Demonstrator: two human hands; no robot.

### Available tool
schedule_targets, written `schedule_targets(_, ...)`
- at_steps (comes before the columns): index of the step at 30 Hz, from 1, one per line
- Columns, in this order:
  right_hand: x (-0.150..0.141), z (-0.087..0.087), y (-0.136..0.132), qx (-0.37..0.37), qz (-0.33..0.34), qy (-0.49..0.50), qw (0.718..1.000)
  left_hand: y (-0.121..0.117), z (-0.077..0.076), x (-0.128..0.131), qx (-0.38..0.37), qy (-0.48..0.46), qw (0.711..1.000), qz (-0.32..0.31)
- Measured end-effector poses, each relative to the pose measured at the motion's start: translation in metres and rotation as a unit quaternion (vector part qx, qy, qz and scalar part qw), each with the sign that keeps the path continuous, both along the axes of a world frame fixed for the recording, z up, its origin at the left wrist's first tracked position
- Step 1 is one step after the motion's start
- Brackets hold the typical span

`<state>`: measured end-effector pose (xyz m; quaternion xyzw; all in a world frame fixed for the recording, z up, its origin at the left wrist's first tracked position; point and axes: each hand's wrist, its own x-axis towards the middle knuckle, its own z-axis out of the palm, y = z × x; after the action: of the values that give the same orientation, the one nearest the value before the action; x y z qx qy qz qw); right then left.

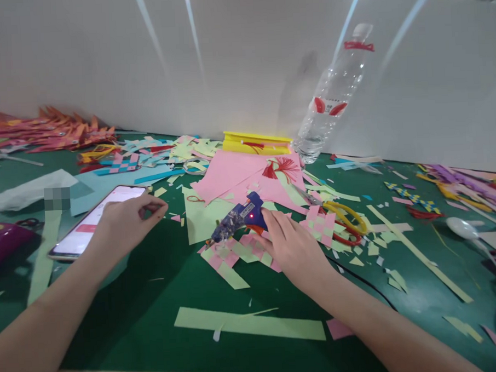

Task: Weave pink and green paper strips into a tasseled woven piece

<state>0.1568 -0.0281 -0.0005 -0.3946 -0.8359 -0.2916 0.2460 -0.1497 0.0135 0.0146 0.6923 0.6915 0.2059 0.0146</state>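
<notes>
My right hand (pixel 295 247) is wrapped round the handle of a blue hot glue gun (pixel 246 212), whose small red light is lit. Its nozzle end points left, over a woven strip of pink and pale green paper (pixel 222 258). Over the right edge of a phone (pixel 83 229) with a lit screen hovers my left hand (pixel 128 221). The thumb and fingertips of that hand are pinched together; anything between them is too small to make out. Right of the glue gun lie scissors with yellow and red handles (pixel 348 220).
A clear plastic bottle (pixel 330 97) stands by the wall. Paper strips and scraps litter the green table (pixel 127 334). Pink sheets (pixel 231 173) lie before a yellow folded strip (pixel 256 142). A dark cable (pixel 365 279) runs beneath my right forearm. A purple object (pixel 8 243) sits far left.
</notes>
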Motion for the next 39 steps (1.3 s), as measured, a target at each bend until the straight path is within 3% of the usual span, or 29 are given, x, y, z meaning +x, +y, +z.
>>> schedule_targets(34,-0.0005,-0.0031,-0.0012,-0.052,0.031,-0.018,0.998,-0.0016,-0.0027,0.0009,0.005,-0.028,1.0,-0.012)
schedule_targets(39,0.0005,-0.0029,-0.001,-0.03,0.034,-0.016,0.999,-0.002,-0.0009,0.002,0.0,-0.03,0.999,-0.011)
